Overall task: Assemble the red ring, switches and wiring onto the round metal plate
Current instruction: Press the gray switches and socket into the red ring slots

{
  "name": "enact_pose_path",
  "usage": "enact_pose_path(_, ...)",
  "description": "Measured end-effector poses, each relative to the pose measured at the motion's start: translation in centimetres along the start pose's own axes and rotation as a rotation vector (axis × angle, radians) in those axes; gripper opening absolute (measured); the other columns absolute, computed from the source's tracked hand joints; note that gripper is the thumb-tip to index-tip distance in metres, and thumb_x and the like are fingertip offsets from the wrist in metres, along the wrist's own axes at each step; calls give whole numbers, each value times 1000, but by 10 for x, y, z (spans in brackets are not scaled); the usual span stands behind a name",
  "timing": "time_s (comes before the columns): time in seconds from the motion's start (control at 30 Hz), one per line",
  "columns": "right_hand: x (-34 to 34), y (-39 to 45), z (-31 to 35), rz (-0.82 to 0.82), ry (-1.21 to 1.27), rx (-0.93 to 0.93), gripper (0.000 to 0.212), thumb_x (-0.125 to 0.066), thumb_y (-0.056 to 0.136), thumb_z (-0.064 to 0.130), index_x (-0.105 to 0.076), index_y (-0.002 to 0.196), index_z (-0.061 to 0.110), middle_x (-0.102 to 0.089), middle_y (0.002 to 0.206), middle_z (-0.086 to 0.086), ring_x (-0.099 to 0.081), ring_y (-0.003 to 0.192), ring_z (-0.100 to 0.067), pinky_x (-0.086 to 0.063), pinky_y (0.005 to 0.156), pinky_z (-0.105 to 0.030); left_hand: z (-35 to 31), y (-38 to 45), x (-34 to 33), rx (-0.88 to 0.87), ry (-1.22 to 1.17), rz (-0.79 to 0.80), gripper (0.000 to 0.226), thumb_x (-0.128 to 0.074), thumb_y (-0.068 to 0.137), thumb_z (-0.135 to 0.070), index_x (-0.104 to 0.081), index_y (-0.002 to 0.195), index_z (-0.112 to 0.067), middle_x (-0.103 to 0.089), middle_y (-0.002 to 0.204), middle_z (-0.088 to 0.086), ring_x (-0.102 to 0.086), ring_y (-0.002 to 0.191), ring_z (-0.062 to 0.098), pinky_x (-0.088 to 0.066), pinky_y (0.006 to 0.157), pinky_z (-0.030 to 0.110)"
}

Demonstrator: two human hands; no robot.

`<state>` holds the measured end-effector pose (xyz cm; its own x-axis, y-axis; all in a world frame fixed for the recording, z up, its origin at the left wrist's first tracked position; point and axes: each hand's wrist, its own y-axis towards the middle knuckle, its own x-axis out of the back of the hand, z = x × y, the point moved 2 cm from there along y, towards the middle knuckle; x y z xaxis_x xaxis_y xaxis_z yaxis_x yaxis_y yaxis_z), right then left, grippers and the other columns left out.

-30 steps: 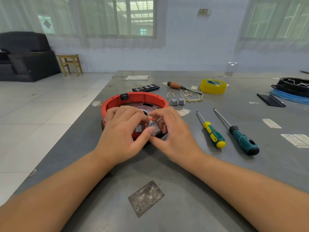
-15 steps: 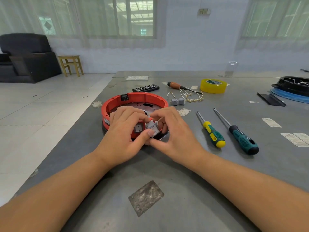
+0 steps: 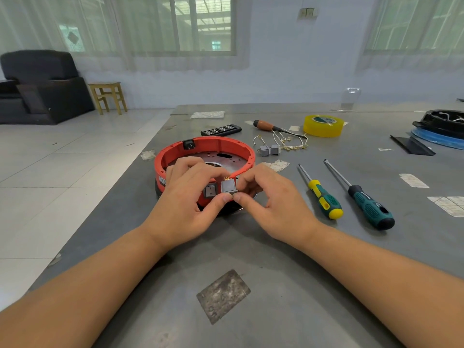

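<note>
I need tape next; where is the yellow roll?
In the head view the yellow tape roll stands on the far right part of the table, just right of the wooden-handled screwdriver, beyond the loose wires.

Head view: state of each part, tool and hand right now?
Red ring: seated on the plate, one switch already fitted in its near wall.
Fitted switch: in the ring wall.
Loose switch: pinched by both hands at the ring's near edge, not yet in.
Left hand: grips ring and loose switch.
Right hand: pinches loose switch.
Spare switches: on table, wired, untouched.
Screwdrivers: lying on table, unused.
</note>
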<state>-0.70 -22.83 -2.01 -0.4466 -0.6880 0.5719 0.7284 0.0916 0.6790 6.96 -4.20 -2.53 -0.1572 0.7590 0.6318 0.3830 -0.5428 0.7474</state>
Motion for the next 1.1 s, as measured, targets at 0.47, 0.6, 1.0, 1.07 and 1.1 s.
enact_pose_path(0.47,-2,-1,-1,96,74,-56,9,-68,96,17,-59,95,17,-58,92,9,-59,86,-14,-52,73,-41,0,1,0,0,45,-8,38,-64,96,-44,-76,122,-19,-65,118,-4,-55,119,27,-42,99,52)
enact_pose_path(0.6,-3,-1,-2,148,112,-128,10,-69,96,19,-60,94,19,-60,89,9,-58,83,-12,-51,71,-30,-1,1,3,55,46,24,43,-62,94,-47,-72,125,-20,-64,123,-5,-53,124,23,-39,104,48)
enact_pose_path(1.0,-7,3,-5,187,175,-226,9,-68,97,17,-59,96,16,-55,79,13,-49,67,-1,-41,61,-13,1,0,5,176,4,107,42,-51,91,-55,-61,117,-24,-64,109,-13,-40,97,5,-36,91,34)
enact_pose_path(1.07,-7,3,-5,190,188,-229,9,-67,97,16,-59,96,16,-57,82,10,-50,69,-2,-43,63,-15,1,0,6,145,-2,96,37,-52,92,-49,-63,115,-23,-65,108,-13,-45,94,6,-35,94,33)
enact_pose_path(1.1,-7,3,-5,189,193,-230,8,-67,97,16,-59,96,16,-58,84,8,-50,70,-2,-43,63,-16,0,1,6,134,-5,96,34,-52,92,-47,-63,114,-24,-65,109,-14,-49,95,8,-35,95,34)
